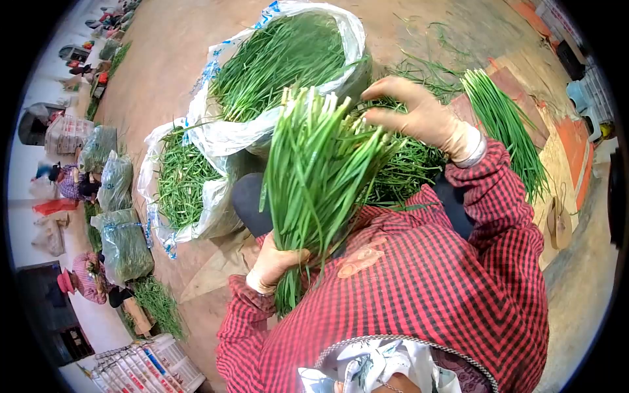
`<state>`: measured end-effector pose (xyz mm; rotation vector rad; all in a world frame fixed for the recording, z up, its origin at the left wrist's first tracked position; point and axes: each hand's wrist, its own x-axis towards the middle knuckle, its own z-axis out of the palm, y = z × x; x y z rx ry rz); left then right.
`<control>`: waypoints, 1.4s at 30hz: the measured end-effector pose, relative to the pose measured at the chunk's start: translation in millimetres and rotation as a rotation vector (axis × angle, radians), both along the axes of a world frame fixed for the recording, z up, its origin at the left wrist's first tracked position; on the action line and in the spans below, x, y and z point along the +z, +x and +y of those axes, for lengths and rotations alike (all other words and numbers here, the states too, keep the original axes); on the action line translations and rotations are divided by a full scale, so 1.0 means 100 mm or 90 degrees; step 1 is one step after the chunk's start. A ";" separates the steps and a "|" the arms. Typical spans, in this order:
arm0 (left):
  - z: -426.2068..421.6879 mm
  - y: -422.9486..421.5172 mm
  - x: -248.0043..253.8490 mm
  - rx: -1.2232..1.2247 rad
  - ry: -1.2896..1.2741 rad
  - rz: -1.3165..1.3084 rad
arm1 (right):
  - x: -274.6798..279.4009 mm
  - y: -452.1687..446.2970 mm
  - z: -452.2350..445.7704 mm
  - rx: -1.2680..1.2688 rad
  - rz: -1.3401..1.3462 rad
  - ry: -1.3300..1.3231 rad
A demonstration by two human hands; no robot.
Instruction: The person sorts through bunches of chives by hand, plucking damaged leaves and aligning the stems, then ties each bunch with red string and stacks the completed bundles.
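A thick bundle of long green stalks (314, 177) with pale cut ends stands upright in front of my body. My left hand (280, 262), gloved, is wrapped round its lower leafy part. At the pale ends on the right side is my right hand (416, 114), also gloved, with thumb and fingers apart. Loose stalks (409, 167) lie behind the bundle, below my right hand. A large white plastic bag (354, 39) full of long greens is beyond the bundle. Left of it, a smaller white bag (219, 209) holds short green pieces.
Another bundle (508, 128) lies on boards at the right, near a string loop (559, 223). Stray stalks are scattered on the floor (177, 59). Along the left wall are filled plastic bags (124, 245), stacked crates (144, 367) and people, one in a pink hat (66, 281).
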<state>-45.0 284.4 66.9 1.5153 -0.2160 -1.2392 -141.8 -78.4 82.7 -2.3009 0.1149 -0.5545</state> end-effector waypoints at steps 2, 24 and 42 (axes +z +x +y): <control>-0.03 -0.02 -0.01 -0.021 0.013 0.020 | -0.01 0.08 0.22 0.056 0.116 -0.251; -0.01 -0.12 -0.17 -0.199 -0.002 -0.008 | -0.10 0.06 0.51 0.081 0.293 -0.319; 0.04 0.01 -0.26 -0.281 0.040 -0.038 | -0.45 -0.42 -0.66 -0.122 0.405 -0.384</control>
